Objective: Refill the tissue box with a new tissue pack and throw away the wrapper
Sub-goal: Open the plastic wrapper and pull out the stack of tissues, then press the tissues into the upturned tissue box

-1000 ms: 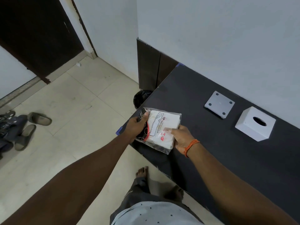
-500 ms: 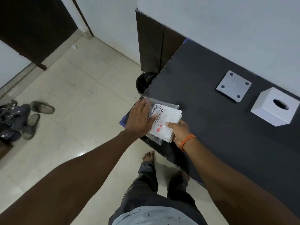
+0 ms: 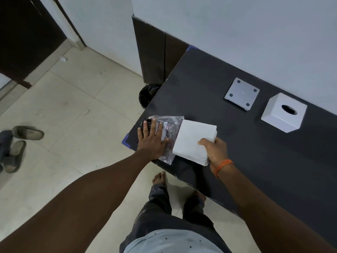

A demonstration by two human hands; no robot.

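A white stack of tissues (image 3: 193, 141) lies on the dark table (image 3: 209, 99), almost wholly out of its clear plastic wrapper (image 3: 171, 125). My right hand (image 3: 216, 151) grips the stack at its near right corner. My left hand (image 3: 152, 138) lies flat with fingers spread on the wrapper, pressing it to the table's left corner. The white tissue box (image 3: 283, 113), with an oval slot in its top face, stands at the back right. Its square grey base plate (image 3: 241, 94) lies apart, to the left of the box.
A bin with a black liner (image 3: 147, 95) stands on the floor, tucked under the table's left edge. Slippers (image 3: 21, 141) lie on the tiled floor at far left. My bare feet (image 3: 160, 177) are close to the table's front edge. A wall runs behind the table.
My left hand went from gripping the pack's end to pressing flat on the wrapper. My right hand has drawn the tissue stack rightward out of the wrapper.
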